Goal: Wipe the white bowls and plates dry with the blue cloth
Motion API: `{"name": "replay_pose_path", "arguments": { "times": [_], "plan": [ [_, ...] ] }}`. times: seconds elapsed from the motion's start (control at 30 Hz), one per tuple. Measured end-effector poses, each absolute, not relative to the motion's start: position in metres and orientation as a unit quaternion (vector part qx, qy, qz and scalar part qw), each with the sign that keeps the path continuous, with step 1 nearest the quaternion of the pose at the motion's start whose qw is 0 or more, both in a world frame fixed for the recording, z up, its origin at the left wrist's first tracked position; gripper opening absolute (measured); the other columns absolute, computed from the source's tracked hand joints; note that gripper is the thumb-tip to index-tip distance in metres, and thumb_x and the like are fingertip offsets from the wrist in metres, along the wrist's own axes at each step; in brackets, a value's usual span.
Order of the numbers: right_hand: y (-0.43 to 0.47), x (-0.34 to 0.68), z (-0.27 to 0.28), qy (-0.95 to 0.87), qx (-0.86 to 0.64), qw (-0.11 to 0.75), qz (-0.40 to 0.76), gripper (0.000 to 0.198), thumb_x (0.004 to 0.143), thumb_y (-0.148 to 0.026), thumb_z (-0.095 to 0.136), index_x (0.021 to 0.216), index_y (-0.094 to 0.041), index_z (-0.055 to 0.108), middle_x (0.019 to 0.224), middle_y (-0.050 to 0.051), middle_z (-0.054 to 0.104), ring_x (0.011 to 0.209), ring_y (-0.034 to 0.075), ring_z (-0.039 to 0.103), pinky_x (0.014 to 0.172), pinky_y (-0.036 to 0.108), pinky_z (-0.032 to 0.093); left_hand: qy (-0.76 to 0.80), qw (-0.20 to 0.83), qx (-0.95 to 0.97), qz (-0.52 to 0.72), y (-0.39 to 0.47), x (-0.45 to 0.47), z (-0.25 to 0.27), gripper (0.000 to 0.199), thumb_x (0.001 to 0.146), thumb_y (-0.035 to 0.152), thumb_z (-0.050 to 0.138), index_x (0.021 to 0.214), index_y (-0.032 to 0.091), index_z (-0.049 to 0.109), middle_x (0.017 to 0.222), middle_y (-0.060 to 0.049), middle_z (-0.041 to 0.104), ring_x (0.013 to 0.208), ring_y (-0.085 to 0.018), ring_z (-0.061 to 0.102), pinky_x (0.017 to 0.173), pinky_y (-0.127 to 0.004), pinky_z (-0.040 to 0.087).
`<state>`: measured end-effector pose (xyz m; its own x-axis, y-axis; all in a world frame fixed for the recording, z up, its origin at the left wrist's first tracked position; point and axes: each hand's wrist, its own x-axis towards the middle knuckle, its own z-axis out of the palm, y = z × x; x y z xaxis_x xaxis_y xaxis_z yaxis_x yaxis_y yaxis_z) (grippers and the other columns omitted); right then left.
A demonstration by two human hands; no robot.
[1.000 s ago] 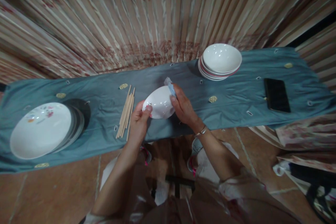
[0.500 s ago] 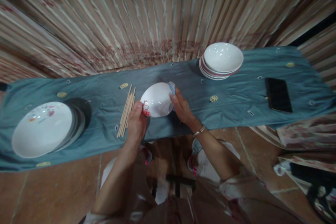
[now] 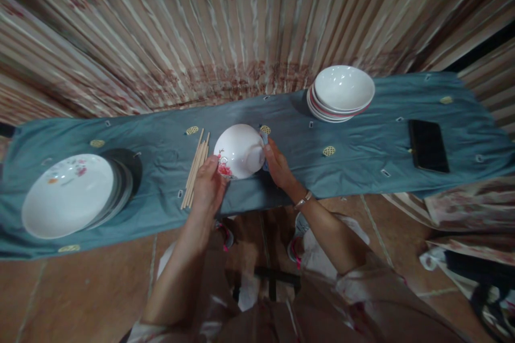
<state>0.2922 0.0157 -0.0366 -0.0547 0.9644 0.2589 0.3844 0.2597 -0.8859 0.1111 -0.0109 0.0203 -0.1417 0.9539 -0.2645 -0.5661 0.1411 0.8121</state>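
Observation:
A white bowl [image 3: 238,150] with a red flower print is held up over the table, tilted so its outside and foot ring face me. My left hand [image 3: 209,182] is closed on its left rim, thumb on the outside. At the bowl's right side, my right hand [image 3: 278,163] pinches a light blue cloth [image 3: 264,138] against the rim; its fingertips are partly hidden behind the bowl. Several wooden chopsticks [image 3: 195,171] lie on the table just left of the bowl, close to my left hand.
Stacked plates [image 3: 68,198] with flower prints stand at the left end of the cloth-covered table [image 3: 161,139]. Toward the back right is a stack of white bowls [image 3: 341,91]. A black phone [image 3: 428,146] lies further right. Behind the table hangs a pleated curtain [image 3: 241,27].
The bowl has turned in my hands, so more of its foot ring and flower print shows. My right hand and the cloth have shifted slightly along the rim.

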Motion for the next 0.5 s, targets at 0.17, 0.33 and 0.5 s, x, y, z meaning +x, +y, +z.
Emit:
{"name": "replay_pose_path", "arguments": {
  "times": [0.17,0.33,0.5],
  "plan": [
    [0.014,0.289,-0.035,-0.609,-0.538,0.458,0.361,0.068,0.104,-0.058,0.021,0.153,-0.018,0.044,0.151,0.012,0.055,0.144,0.024,0.048,0.121,0.047,0.039,0.43,0.632,0.204,0.611,-0.01,0.108,0.02,0.019,0.079,0.027,0.078,0.093,0.014,0.072,0.09,-0.007,0.079,0.077,-0.017,0.073,0.08,-0.03,0.06],
    [0.012,0.288,-0.031,-0.598,-0.532,0.473,0.369,0.07,0.102,-0.058,0.023,0.15,-0.011,0.046,0.152,0.018,0.053,0.146,0.025,0.046,0.122,0.049,0.036,0.433,0.655,0.16,0.597,-0.008,0.111,0.027,0.014,0.088,0.024,0.068,0.097,0.015,0.072,0.088,-0.007,0.079,0.081,-0.02,0.075,0.087,-0.037,0.062],
    [0.012,0.287,-0.031,-0.591,-0.538,0.475,0.369,0.07,0.102,-0.059,0.023,0.15,-0.013,0.045,0.15,0.019,0.054,0.145,0.028,0.046,0.12,0.054,0.038,0.435,0.679,0.124,0.579,-0.005,0.115,0.031,0.018,0.095,0.024,0.057,0.1,0.015,0.072,0.091,-0.008,0.08,0.092,-0.024,0.076,0.093,-0.042,0.06]
  ]
}}
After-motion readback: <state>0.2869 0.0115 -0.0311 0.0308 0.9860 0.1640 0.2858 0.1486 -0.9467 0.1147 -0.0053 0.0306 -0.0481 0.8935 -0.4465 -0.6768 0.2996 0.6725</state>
